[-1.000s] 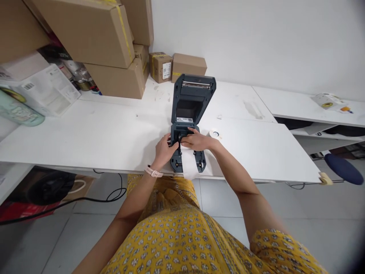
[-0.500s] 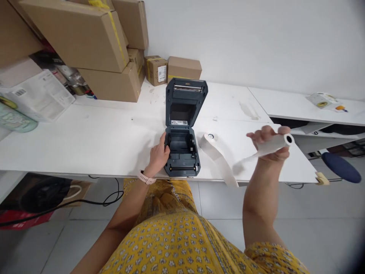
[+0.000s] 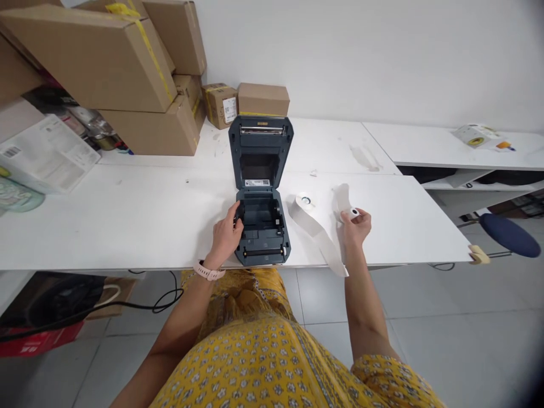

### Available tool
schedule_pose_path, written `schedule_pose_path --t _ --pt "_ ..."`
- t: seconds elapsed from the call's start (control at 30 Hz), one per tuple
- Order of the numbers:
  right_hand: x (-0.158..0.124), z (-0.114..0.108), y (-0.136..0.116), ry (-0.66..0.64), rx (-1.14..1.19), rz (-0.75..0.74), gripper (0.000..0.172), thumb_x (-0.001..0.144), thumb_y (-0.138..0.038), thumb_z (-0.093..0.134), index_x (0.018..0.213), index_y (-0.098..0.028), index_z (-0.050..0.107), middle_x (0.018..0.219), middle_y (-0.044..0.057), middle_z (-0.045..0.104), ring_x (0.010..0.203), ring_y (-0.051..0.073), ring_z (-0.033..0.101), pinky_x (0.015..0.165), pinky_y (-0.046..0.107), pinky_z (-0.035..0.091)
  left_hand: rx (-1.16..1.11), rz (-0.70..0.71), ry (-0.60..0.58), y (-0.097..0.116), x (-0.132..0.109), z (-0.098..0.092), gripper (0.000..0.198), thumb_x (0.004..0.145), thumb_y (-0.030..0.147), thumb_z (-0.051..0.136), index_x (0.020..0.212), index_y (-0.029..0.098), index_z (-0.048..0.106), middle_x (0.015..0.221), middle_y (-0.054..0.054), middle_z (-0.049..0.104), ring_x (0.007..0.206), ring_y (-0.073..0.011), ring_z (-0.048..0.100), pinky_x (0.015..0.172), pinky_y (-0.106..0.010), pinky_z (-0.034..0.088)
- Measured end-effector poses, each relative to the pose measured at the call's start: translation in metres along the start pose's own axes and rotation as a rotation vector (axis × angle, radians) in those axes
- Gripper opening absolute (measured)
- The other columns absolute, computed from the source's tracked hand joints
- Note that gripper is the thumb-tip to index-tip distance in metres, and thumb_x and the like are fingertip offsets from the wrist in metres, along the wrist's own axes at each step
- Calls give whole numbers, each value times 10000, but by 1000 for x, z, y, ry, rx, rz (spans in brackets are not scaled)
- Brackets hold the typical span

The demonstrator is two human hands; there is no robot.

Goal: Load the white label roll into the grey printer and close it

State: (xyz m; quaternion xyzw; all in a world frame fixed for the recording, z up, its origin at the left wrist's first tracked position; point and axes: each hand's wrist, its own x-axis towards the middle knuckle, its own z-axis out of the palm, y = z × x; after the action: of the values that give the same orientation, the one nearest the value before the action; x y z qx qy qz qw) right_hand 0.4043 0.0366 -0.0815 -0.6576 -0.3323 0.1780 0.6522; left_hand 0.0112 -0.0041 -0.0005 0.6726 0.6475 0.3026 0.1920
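Note:
A dark grey label printer sits on the white table with its lid raised and its inner compartment exposed. My left hand grips the printer's left side, thumb and fingers at the rim of the compartment. To the right of the printer, a roll of white labels rests on the table, its unwound strip trailing over the front edge. My right hand is closed on a small white paper roll with a dark core hole. A loose end of that roll's paper extends away from me.
Cardboard boxes are stacked at the back left, with two smaller boxes beside them by the wall. A white shelf adjoins on the right, near a blue stool seat. A black cable hangs below the table.
My right hand has come down and left with the small paper roll, from raised above the table to near its surface. The left hand remains at the printer's side.

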Motion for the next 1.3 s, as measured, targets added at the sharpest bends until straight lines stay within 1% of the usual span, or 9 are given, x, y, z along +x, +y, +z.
schedule_pose_path --t 0.1,0.3,0.4,0.5,0.6,0.8,0.97,1.17,1.3 --pt "-4 -16 -14 -149 34 40 519 609 -535 769 986 -260 542 740 -40 518 695 164 584 710 362 539 -6 -3 -3 0 0 0 570 912 256 457 1478 213 510 868 -72 750 796 -261 711 804 -361 516" --pt "5 -116 -66 -492 249 -92 572 356 -678 876 741 -353 605 604 -17 551 559 232 579 562 442 536 0 -14 -10 1 0 0 556 922 262 441 1469 206 526 853 -68 747 770 -252 709 773 -352 515" --pt "16 -132 -86 -785 9 -63 442 519 -555 900 867 -362 708 789 48 725 782 311 702 718 511 583 -16 -2 4 -1 -1 1 559 921 269 447 1471 211 525 855 -69 751 779 -253 713 768 -348 517" --pt "26 -108 -92 -1054 -307 62 369 704 -446 843 1022 -293 737 1157 101 754 1107 313 666 943 499 526 -31 4 25 -3 -1 2 550 914 272 461 1455 214 543 824 -63 749 793 -252 717 783 -342 522" --pt "31 -69 -82 -1113 -316 142 375 724 -449 822 1022 -252 708 1287 104 712 1139 272 625 978 454 489 -29 -2 31 -5 -1 3 548 907 273 471 1446 218 557 805 -54 746 812 -252 723 793 -337 525" --pt "30 -11 -65 -1211 -171 99 360 758 -391 776 1045 -217 645 1330 118 676 1168 237 594 913 390 492 -51 -7 42 -4 0 3 550 899 264 483 1441 215 560 897 -78 772 889 -268 736 847 -367 535" --pt "38 -7 -77 -1259 -196 78 555 720 -378 815 1234 -244 655 1414 115 625 1290 274 572 1078 501 457 -52 -23 21 -2 -1 1 633 915 277 473 1541 206 423 1128 -128 766 918 -275 741 874 -414 543" --pt "43 12 -110 -1244 -332 -87 759 724 -377 827 1422 -345 531 1619 60 416 1534 329 314 1230 581 269 -19 -33 4 0 1 1 676 915 255 466 1578 194 350 1151 -132 765 892 -272 742 891 -442 543" --pt "35 59 -116 -1365 -475 -192 783 642 -299 836 1372 -248 558 1464 113 569 1383 338 501 1185 557 342 -52 -56 1 1 -1 0 677 923 258 474 1581 180 335 1183 -141 760 953 -278 744 936 -459 534"
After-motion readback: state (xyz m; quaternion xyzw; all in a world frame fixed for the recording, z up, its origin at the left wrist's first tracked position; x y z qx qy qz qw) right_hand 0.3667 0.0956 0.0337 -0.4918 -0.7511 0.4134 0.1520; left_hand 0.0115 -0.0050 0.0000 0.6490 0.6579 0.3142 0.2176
